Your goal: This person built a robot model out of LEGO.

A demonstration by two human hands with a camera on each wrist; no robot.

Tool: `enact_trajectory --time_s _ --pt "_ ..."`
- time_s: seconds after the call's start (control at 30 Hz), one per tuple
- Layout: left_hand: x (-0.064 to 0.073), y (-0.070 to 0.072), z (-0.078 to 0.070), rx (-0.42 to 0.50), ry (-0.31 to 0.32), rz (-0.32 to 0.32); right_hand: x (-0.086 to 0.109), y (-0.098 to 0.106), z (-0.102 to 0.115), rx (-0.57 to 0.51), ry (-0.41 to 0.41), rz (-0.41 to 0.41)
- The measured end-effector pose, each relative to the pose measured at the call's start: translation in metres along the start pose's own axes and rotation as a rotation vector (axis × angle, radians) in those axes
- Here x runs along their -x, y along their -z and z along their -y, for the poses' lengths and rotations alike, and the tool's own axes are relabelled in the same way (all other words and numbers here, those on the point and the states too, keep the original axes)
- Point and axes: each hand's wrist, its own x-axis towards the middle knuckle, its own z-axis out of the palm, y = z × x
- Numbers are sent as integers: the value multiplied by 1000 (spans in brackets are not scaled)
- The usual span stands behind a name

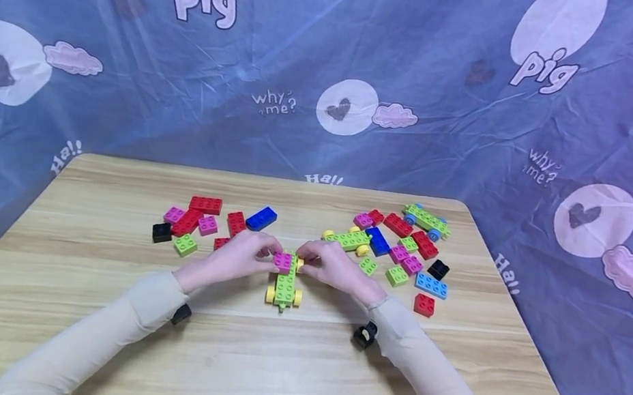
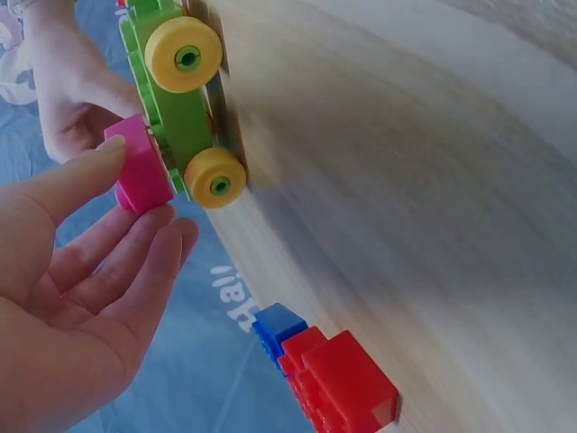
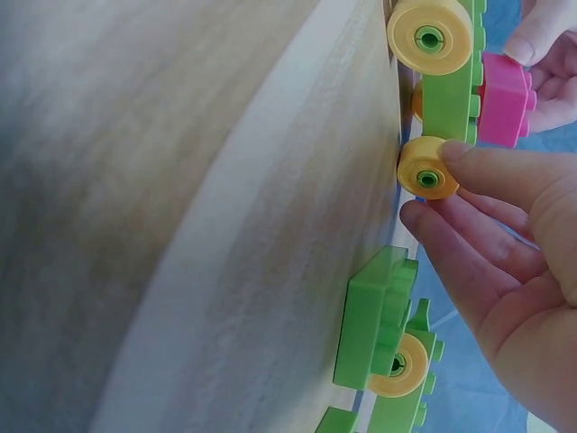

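My left hand (image 1: 237, 255) pinches a pink building brick (image 1: 282, 261) between thumb and fingers. That brick is over the far end of a green toy car base (image 1: 285, 284) with yellow wheels, standing on the table. In the left wrist view the pink brick (image 2: 142, 167) is right up against the base's studs; whether it is pressed on, I cannot tell. My right hand (image 1: 336, 266) grips the far end of the base at a yellow wheel (image 3: 427, 169), thumb on the wheel in the right wrist view, fingers partly behind it.
To the left lie red bricks (image 1: 206, 205), a blue brick (image 1: 262, 218), pink, green and black ones. At right are a second yellow-wheeled green base (image 1: 349, 239), a blue-wheeled base (image 1: 427, 220) and several mixed bricks, including a light blue one (image 1: 431, 285). A printed cloth hangs behind the table.
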Motion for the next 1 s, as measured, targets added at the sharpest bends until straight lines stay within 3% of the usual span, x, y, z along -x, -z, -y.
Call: enact_trajectory --time_s 0.53,1.0 --pt "-2 -8 0 28 7 17 0 -1 -2 -11 22 -7" --pt "-5 -9 -3 -24 -21 7 3 6 1 24 32 -14"
